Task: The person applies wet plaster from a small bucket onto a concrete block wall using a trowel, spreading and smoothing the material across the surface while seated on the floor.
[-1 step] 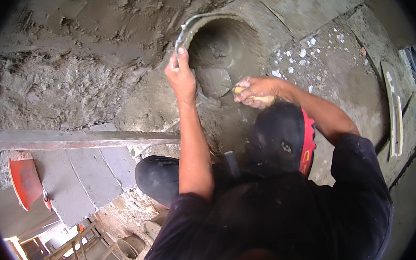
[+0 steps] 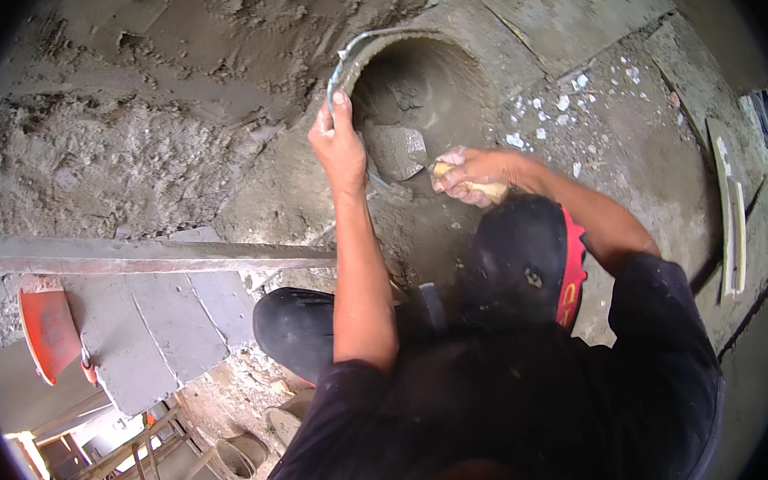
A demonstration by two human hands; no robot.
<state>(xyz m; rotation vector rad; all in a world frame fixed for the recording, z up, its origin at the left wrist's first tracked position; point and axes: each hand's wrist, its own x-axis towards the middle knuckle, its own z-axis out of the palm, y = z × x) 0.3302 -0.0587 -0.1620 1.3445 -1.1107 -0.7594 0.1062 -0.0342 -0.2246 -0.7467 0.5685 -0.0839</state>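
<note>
A round bucket (image 2: 471,62) coated in grey cement stands in front of me, with wet cement low inside it. My left hand (image 2: 339,149) is closed on the bucket's handle (image 2: 336,74), a thin curved band along the left rim. My right hand (image 2: 472,175) grips the yellowish wooden handle of a trowel (image 2: 398,151) at the near right side of the bucket. The grey, mortar-smeared blade lies inside the bucket's near edge. Part of the trowel's handle is hidden by my fingers.
Wet mortar (image 2: 197,38) spreads beyond the bucket. A long bar (image 2: 132,251) lies on the left, near grey slabs (image 2: 129,323) and an orange container (image 2: 49,334). White chips (image 2: 563,104) dot the ground on the right, by pale strips (image 2: 729,213). Two buckets (image 2: 239,457) stand lower left.
The trowel blade has tilted slightly within the bucket. Otherwise the whole view has only shifted a little, with both hands keeping their grips.
</note>
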